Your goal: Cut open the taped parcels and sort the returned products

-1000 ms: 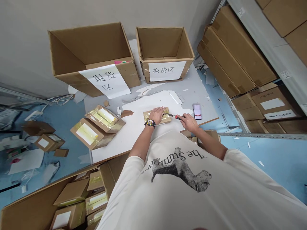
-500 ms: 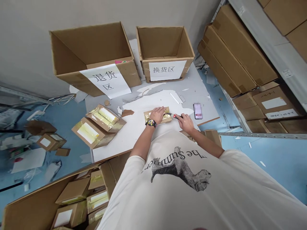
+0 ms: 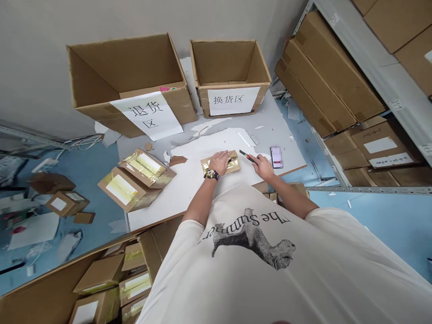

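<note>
My left hand [image 3: 219,163], a watch on its wrist, rests on top of a small taped carton [image 3: 233,166] on the white tabletop [image 3: 189,180]. Its fingers lie over the carton, which shows a dark gap beside the fingertips. My right hand [image 3: 262,167] grips a red and black utility knife [image 3: 249,156], blade pointing up and left, a little to the right of the carton and apart from it. A phone [image 3: 276,157] lies to the right of this hand.
Two large open boxes [image 3: 135,108] [image 3: 232,100] with paper signs stand at the back. Two taped cartons [image 3: 143,167] sit at the left. A big box of parcels [image 3: 43,281] is at lower left; shelves [image 3: 357,54] hold cartons at right.
My right hand has drawn the knife away from the carton, to the right. A dark gap now shows in the carton by my left hand. The view has shifted slightly.
</note>
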A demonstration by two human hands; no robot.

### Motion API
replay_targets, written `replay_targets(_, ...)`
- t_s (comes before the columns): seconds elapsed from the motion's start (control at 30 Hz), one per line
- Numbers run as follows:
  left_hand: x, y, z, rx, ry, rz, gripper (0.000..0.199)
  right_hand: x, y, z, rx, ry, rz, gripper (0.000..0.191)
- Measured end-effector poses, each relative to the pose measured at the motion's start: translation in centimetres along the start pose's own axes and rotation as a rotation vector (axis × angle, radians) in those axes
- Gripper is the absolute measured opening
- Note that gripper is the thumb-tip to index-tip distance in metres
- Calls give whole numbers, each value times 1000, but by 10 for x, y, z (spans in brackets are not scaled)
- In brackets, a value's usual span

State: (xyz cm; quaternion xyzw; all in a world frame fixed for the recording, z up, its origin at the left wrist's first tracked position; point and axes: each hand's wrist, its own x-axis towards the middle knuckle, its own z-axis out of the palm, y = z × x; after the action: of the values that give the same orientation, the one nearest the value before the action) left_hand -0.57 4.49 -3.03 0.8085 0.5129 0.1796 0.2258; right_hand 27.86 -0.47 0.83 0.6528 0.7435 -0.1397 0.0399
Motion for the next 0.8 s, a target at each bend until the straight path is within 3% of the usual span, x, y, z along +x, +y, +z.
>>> replay_targets(0.23,-10,2,-7,64,-56,-31,67,-6,5,8,315,152,47,66)
replay_targets(0.33,-23,6,-12,20,-11,-73,59,-2,-4,11,516,189,122,68)
replay_targets(0.47,-43,24,-13,-248,113,-128,44,14,-39,11,903,161,152,73)
replay_targets(0.63,-60,40,-3,-678,219,-240,56,30,-108,12,1297,58,12,78)
replay_targets(0.73,-70,31,0,-787,389,-378,50,32,-135,12,1260,-22,-96,68)
replay_targets(0.8,-83,19,-1,-907,456,-486,49,31,-141,9,1073,-40,-219,57)
